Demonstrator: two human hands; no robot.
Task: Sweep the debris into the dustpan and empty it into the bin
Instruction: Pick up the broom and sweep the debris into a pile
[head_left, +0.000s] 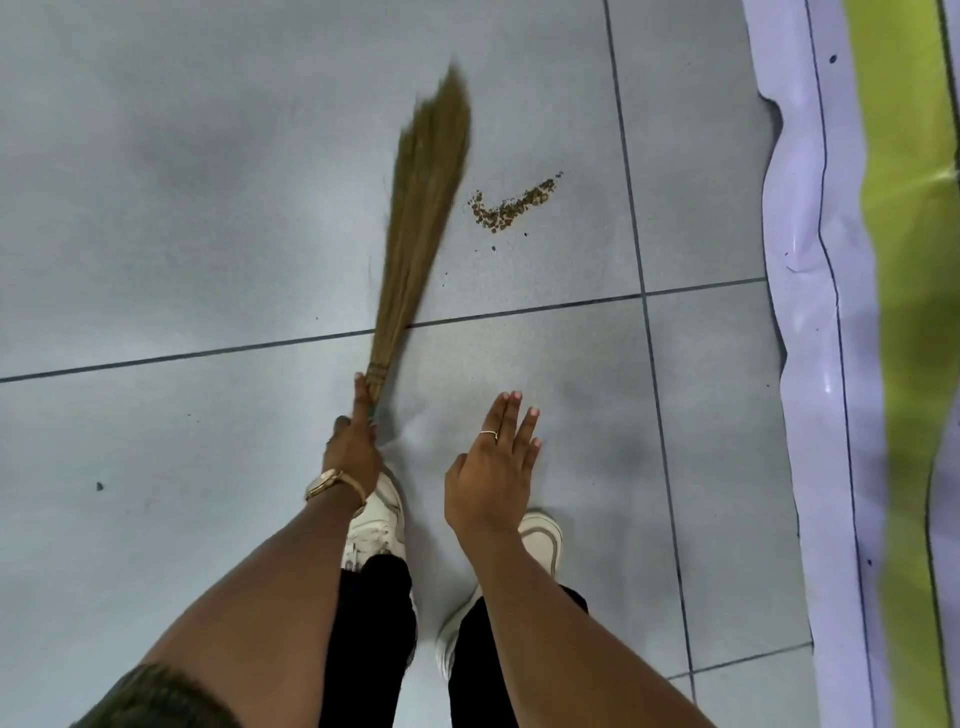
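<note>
A short grass broom (421, 218) points away from me over the grey tiled floor, its bristles blurred. My left hand (353, 441) is shut on its handle just below the binding. A small curved pile of brown debris (511, 203) lies on the tile just right of the bristles, with a few loose crumbs below it. My right hand (493, 467) hovers flat above the floor, fingers straight and apart, holding nothing. No dustpan or bin is in view.
A wrinkled white and lime-green sheet (852, 312) runs along the right side of the floor. My white shoes (376, 519) stand below my hands. A dark speck (98, 486) lies on the tile at left.
</note>
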